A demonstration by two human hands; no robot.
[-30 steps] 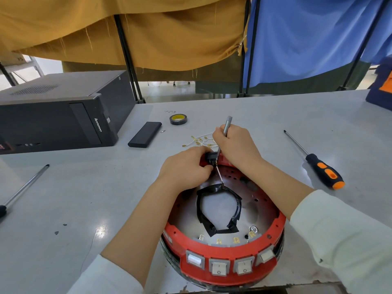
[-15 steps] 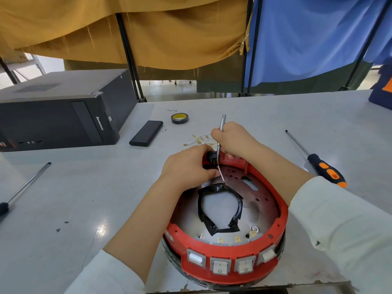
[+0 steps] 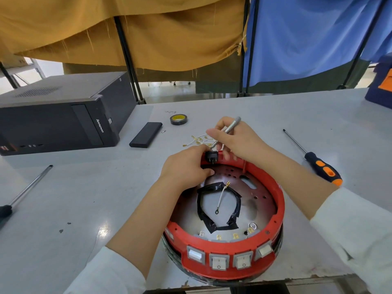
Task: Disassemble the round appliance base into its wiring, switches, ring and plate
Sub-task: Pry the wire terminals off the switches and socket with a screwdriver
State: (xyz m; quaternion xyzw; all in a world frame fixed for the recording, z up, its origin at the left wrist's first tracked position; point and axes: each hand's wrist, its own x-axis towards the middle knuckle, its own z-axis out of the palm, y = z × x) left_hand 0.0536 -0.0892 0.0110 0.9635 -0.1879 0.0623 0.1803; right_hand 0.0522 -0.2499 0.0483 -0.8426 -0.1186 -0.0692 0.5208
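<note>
Lying inside the red ring (image 3: 273, 211), a loose wire (image 3: 221, 197) crosses black tape (image 3: 220, 225).

The black computer case (image 3: 63, 122) bore the brand "lenovo" (white letters, running vertically). Two white rocker switches (image 3: 231, 261) showed "I" and "O" marks.

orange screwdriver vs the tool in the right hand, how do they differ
The orange screwdriver lies untouched on the table; the slim metal tool is held tilted by the right hand. The first has a thick black-and-orange handle, the second a thin grey one. Both are long and narrow.
</note>
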